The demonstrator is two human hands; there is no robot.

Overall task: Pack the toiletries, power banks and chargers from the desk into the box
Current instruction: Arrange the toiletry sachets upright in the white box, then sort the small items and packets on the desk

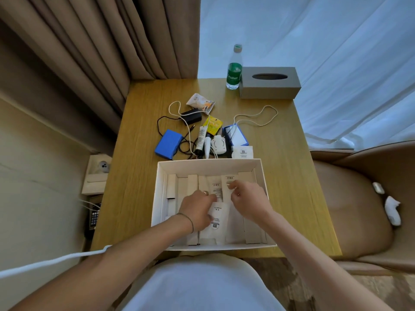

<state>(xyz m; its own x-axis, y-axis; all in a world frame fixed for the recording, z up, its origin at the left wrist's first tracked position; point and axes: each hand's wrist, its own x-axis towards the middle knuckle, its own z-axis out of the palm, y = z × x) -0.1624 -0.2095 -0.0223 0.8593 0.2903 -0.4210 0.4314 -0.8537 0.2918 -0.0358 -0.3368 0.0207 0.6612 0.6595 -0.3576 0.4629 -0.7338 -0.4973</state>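
Wooden desk (280, 176), white box (261, 173), blue power bank (168, 144), bottle (234, 68), tissue box (269, 88)

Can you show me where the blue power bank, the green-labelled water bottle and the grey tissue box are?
Blue rectangular power bank (168, 144): head view, top face.
Clear plastic water bottle with green label (234, 74): head view, label.
Grey tissue box (269, 90): head view, front wall.

Both forearms extended, left hand (197, 207) and right hand (248, 199) curled.
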